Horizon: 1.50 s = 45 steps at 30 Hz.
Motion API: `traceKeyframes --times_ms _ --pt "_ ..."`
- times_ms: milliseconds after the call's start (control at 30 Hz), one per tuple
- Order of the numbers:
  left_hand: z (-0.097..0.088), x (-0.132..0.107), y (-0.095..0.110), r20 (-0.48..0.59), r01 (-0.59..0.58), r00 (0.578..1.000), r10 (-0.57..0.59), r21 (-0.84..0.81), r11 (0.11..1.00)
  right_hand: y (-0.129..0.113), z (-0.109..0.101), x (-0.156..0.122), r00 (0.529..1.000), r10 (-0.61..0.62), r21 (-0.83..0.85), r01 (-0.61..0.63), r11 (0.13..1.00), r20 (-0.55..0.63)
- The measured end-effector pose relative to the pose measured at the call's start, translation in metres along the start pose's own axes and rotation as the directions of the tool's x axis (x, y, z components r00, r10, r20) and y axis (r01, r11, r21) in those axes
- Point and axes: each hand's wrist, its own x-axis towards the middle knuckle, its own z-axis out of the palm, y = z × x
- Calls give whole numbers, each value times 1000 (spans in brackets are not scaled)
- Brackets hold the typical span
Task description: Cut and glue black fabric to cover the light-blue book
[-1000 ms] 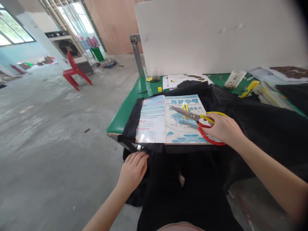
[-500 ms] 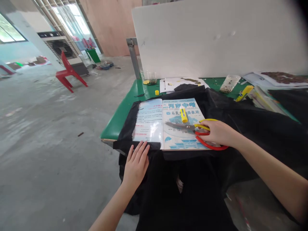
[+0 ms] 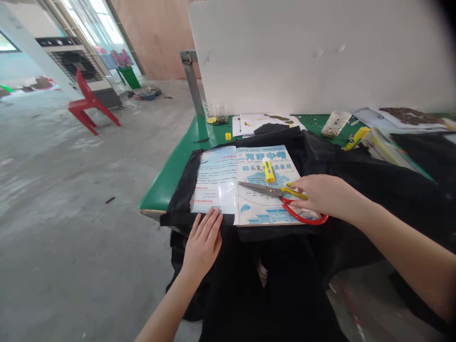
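An open book lies on black cloth, and a strip of the cloth is folded over the lower edge of its left cover flap. My left hand rests flat, fingers stretched out, on that folded strip. My right hand is closed on the handles of a pair of scissors, which are low over the right page or touching it. The handles are red and yellow, and the blades point left. Just behind the blades a yellow glue stick lies on the book.
On the green table are a small yellow cap, a stained paper sheet, a clear plastic cup and another glue stick. A white board stands behind. A red chair is on the floor at left.
My right hand and the scissors have shifted slightly left and down across the page. My left hand stays on the folded cloth. The whole view has turned slightly.
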Motion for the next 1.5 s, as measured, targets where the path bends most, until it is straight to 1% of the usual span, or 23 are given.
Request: traceKeyframes --times_ms 67,133,200,233,267,300,367,433,500,567,633,667,733,767,800,833,900,1000,1133,1200,1300,1400,1500 --pt "3 -2 -2 0 -26 1000 26 6 1000 -1 -13 6 1000 1 71 1 997 -17" --pt "4 -3 -4 -1 -48 999 48 17 999 -2 -24 18 995 10 155 6 988 -103" --pt "4 -3 -5 -3 -57 998 58 27 998 -4 -27 36 985 12 210 25 977 -172" --pt "4 -2 -5 -5 -57 998 57 30 998 -5 -26 48 986 22 227 16 974 -167" --pt "2 -2 -4 -8 -53 999 53 31 998 -7 -23 60 990 54 236 -23 972 -129" --pt "1 -1 -2 -12 -43 999 43 30 999 -9 -19 72 991 114 229 -96 969 -66" --pt "-2 0 3 -27 -13 1000 14 29 1000 -14 -9 94 974 216 170 -224 960 67" --pt "-3 -1 8 -55 23 998 -22 28 999 -20 -2 111 965 214 111 -232 966 149" --pt "-1 -8 12 -118 66 991 -61 35 997 -27 -1 119 972 158 96 -176 980 174" --pt "4 -17 14 -235 106 968 -92 48 993 -36 -6 119 985 123 110 -136 985 122" --pt "9 -28 13 -383 162 915 -126 63 985 -49 -15 114 999 54 184 -52 982 -3" --pt "11 -32 12 -443 199 884 -152 62 978 -58 -21 110 998 -11 241 26 970 -65" --pt "12 -39 6 -497 301 832 -247 30 953 -78 -32 102 975 -171 387 213 897 -141" --pt "11 -40 2 -492 360 812 -314 -1 933 -90 -36 99 958 -239 459 285 842 -157" --pt "9 -41 -2 -468 417 796 -383 -35 908 -103 -38 97 945 -283 521 327 788 -165" --pt "7 -41 -7 -438 465 782 -444 -65 883 -115 -39 97 937 -310 574 343 744 -159" --pt "3 -38 -15 -383 530 760 -525 -101 842 -141 -36 100 940 -311 652 326 684 -144" --pt "3 -34 -24 -345 558 761 -549 -84 826 -174 -24 112 937 -317 729 317 607 -144" --pt "11 -30 -29 -324 560 771 -548 -65 826 -208 -8 129 891 -410 759 401 513 -194" --pt "16 -30 -31 -321 563 769 -553 -72 824 -221 -3 134 863 -455 738 452 500 -220" --pt "20 -30 -35 -314 577 760 -570 -78 813 -235 3 137 837 -499 694 497 521 -224" --pt "24 -32 -39 -297 592 750 -590 -95 800 -242 6 138 806 -534 652 550 521 -253" --pt "28 -32 -40 -291 597 742 -604 -125 793 -246 7 137 758 -583 592 622 513 -292"
